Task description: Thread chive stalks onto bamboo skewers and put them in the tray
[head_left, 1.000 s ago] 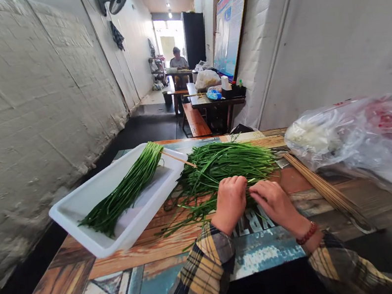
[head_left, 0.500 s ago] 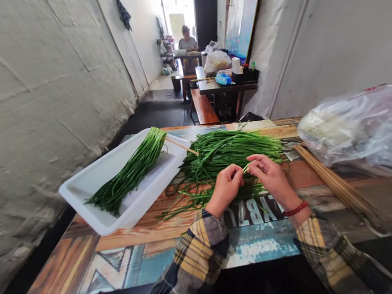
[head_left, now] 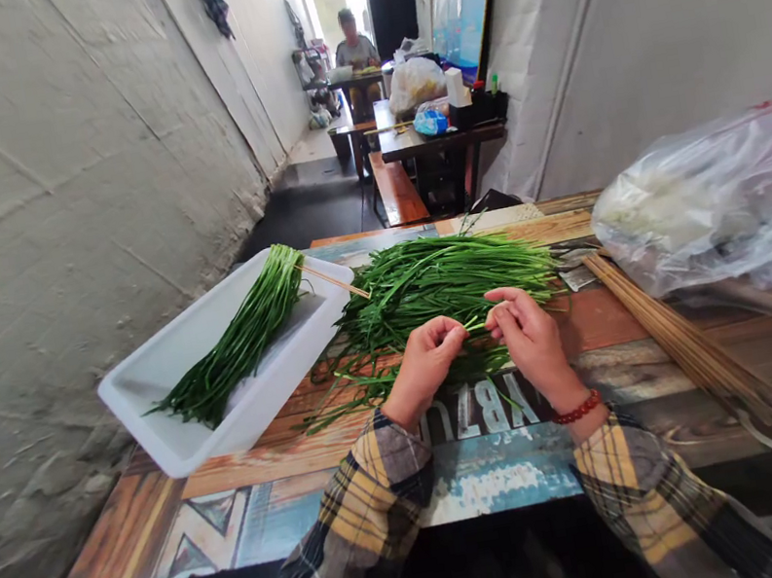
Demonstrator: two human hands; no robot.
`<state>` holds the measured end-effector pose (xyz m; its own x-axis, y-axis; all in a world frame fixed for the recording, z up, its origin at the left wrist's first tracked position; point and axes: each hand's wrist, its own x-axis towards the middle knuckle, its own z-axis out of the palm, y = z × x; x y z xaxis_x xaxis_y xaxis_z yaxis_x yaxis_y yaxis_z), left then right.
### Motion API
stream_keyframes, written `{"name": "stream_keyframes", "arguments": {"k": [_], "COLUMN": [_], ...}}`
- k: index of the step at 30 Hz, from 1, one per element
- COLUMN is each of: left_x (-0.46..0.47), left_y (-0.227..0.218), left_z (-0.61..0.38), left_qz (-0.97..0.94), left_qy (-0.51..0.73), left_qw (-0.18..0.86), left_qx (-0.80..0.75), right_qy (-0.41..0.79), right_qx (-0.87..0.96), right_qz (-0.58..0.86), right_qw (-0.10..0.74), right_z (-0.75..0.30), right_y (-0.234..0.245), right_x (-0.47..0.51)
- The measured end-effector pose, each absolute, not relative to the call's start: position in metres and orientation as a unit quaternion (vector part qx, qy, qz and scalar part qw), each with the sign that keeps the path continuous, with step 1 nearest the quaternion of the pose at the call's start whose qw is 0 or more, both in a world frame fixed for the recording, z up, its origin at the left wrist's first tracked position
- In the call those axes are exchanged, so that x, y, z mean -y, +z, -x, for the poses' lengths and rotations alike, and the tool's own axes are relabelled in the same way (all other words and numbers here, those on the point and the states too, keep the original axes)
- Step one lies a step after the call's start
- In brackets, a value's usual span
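Note:
Between my two hands runs a short pale-green length of garlic chive (head_left: 475, 324). My left hand (head_left: 428, 359) pinches one end of it, with thumb and fingertips pressed together. At the other end my right hand (head_left: 524, 330), red beads round its wrist, is also closed in a pinch. Just beyond my hands lies a loose heap of garlic chives (head_left: 434, 271), with stray blades under them. A neat chive bundle (head_left: 239, 343) rests in the white tray (head_left: 151, 437) at the left, and thin skewers (head_left: 334, 280) stick out from its pale end.
Bamboo skewers (head_left: 666, 331) lie in a bunch on the table (head_left: 306, 519) to the right. Behind them sits a clear plastic bag (head_left: 727, 202) with pale contents. Farther off, a person (head_left: 355, 49) sits at another table, beyond a cluttered dark table (head_left: 398, 141).
My hands have moved slightly apart, so more of the chive shows between them. The whole view has tilted down a little.

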<state>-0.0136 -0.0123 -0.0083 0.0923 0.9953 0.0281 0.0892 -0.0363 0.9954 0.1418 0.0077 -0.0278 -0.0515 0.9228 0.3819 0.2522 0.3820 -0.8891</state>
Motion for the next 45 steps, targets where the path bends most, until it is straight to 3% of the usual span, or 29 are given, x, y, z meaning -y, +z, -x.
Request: {"name": "stream_keyframes", "arguments": {"k": [8, 18, 29, 37, 45], "left_x": [0.012, 0.015, 0.014, 0.01, 0.017], "left_y": [-0.012, -0.014, -0.013, -0.017, -0.001], "left_z": [0.013, 0.013, 0.014, 0.017, 0.035], "left_qz": [-0.561, -0.544, -0.573, -0.679, -0.764], "left_qy": [0.47, 0.447, 0.435, 0.406, 0.232], "left_qw": [0.469, 0.542, 0.514, 0.348, -0.011], "left_qx": [-0.495, -0.459, -0.467, -0.504, -0.601], "right_qy": [0.269, 0.437, 0.366, 0.353, 0.3], "right_qx": [0.7, 0.608, 0.657, 0.667, 0.636], "right_qz": [0.447, 0.425, 0.427, 0.445, 0.49], "right_qw": [0.488, 0.508, 0.502, 0.483, 0.515], "right_z": [-0.14, -0.141, -0.142, -0.147, -0.154], "right_y": [-0.026, -0.037, -0.033, -0.041, -0.047], "right_x": [-0.005, -0.01, -0.009, -0.016, -0.028]}}
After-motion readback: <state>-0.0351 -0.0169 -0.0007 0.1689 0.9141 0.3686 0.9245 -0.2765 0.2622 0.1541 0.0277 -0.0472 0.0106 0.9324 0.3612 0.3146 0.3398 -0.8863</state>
